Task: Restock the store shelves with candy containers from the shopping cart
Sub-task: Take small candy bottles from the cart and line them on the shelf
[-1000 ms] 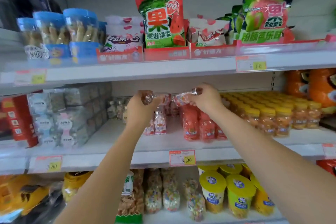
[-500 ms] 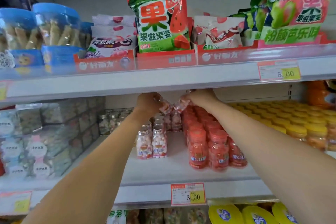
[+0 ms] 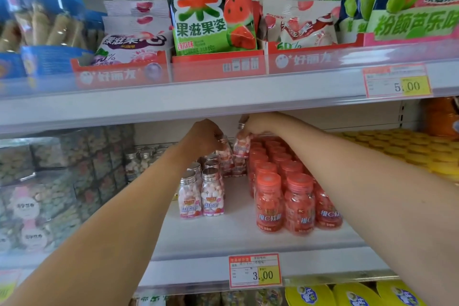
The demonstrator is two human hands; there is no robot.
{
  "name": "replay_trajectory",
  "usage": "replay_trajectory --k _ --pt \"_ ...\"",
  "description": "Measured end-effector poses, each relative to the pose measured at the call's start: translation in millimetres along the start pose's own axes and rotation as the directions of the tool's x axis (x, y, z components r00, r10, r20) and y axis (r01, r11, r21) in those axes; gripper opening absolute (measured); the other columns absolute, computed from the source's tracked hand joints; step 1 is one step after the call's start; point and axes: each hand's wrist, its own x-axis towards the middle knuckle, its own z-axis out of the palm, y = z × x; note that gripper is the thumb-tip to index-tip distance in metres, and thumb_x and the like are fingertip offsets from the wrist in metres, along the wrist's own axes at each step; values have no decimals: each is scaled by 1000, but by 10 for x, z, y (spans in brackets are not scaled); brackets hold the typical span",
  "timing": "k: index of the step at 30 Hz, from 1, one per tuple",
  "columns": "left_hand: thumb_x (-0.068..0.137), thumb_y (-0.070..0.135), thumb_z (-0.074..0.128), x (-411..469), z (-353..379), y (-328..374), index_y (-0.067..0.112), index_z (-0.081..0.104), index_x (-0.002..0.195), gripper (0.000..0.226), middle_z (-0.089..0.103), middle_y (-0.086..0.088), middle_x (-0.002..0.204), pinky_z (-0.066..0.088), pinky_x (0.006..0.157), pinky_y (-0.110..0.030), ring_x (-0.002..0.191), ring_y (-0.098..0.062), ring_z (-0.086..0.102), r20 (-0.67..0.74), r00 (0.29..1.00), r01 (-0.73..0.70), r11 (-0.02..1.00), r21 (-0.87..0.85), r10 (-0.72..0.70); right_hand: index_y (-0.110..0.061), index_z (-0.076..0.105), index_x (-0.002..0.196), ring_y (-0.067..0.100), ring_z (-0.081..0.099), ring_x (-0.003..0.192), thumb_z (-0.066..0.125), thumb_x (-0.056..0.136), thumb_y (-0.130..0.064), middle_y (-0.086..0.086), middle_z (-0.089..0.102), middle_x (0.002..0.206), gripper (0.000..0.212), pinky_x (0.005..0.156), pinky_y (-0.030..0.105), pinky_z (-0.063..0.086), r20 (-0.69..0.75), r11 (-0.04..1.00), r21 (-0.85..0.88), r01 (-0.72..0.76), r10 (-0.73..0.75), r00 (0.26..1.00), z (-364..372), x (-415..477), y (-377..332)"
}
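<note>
Both my arms reach deep into the middle shelf [image 3: 243, 238]. My left hand [image 3: 202, 138] grips a small clear candy bottle [image 3: 223, 150] with a silver cap and pink-white candies, held just above the back of a row of the same bottles [image 3: 201, 196]. My right hand [image 3: 258, 123] grips a second such bottle [image 3: 242, 144] by its top, tilted, right beside the first. Both bottles hang close to the rear bottles of that row; whether they touch the shelf is hidden.
Red-capped candy bottles [image 3: 285, 204] stand packed right of the row. Yellow-lidded jars [image 3: 409, 151] fill the far right, clear boxed sweets [image 3: 49, 181] the left. The upper shelf edge [image 3: 223, 99] hangs just above my hands. A 3.00 price tag [image 3: 255, 271] is on the shelf front.
The view has moved closer to the shelf. Both hands have carried their bottles further in and lower, from mid-air under the upper shelf down to the back of the pink-white row.
</note>
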Motion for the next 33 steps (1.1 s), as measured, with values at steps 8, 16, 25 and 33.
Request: replay_trajectory --k 8,16,25,33 --pt "79 18 72 85 42 -8 10 60 85 16 51 -6 89 35 74 -25 82 -18 47 78 997 -19 993 117 10 -1 58 127 18 54 92 78 77 -21 9 62 119 58 70 22 41 96 963 -261 62 -37 995 140 52 -9" --pt "74 16 76 89 143 15 3 70 108 37 67 -13 108 43 70 -24 95 -23 61 116 993 -30 993 118 16 -2 66 109 25 61 91 85 66 -26 13 66 108 53 65 25 41 76 894 -431 122 -99 992 282 5 -19" --pt "69 25 83 126 224 -6 4 65 108 48 65 -9 109 48 79 -30 100 -24 61 76 995 55 982 180 -69 -7 57 100 23 56 82 84 66 -35 7 57 93 51 57 27 41 30 856 -505 109 -109 994 292 -25 0" --pt "80 18 72 7 156 21 12 62 120 41 56 -5 125 42 88 -25 115 -20 53 36 997 59 983 173 -66 -10 54 113 26 56 100 75 77 -35 7 57 111 48 75 31 43 -94 914 -398 79 -126 987 253 -188 50"
